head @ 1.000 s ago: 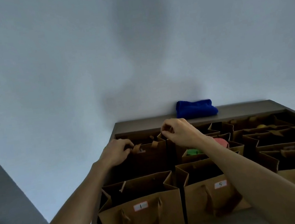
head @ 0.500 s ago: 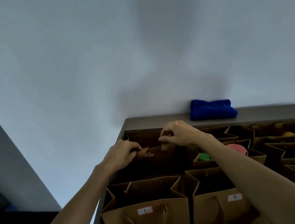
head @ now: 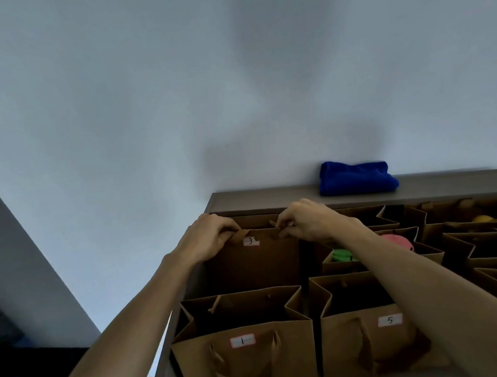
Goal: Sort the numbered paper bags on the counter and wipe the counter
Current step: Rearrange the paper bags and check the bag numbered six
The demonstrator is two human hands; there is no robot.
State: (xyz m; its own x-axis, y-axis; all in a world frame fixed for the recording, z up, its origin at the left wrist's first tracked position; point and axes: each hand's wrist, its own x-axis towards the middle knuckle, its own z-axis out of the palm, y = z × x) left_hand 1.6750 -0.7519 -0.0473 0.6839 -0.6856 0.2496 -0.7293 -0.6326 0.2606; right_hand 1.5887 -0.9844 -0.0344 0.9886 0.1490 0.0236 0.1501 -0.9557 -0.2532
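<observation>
Brown paper bags stand in rows on the grey counter [head: 273, 194]. My left hand [head: 206, 237] and my right hand [head: 304, 223] pinch the top rim of the bag labelled 3 [head: 253, 263] at the back left, one hand at each end of the rim. Its white label faces me between the two hands. Bag 1 [head: 246, 361] stands at the front left with bag 5 [head: 366, 343] to its right. A folded blue cloth [head: 355, 180] lies on the counter's back edge against the wall.
More open brown bags [head: 485, 240] fill the right side; some hold green, pink and yellow items. A pale wall rises right behind the counter. The counter's left edge [head: 163, 368] drops to a dark floor area.
Both hands have moved onto the rim of bag 3 and raised it, so its label 3 now shows. The view has tilted and shifted a little.
</observation>
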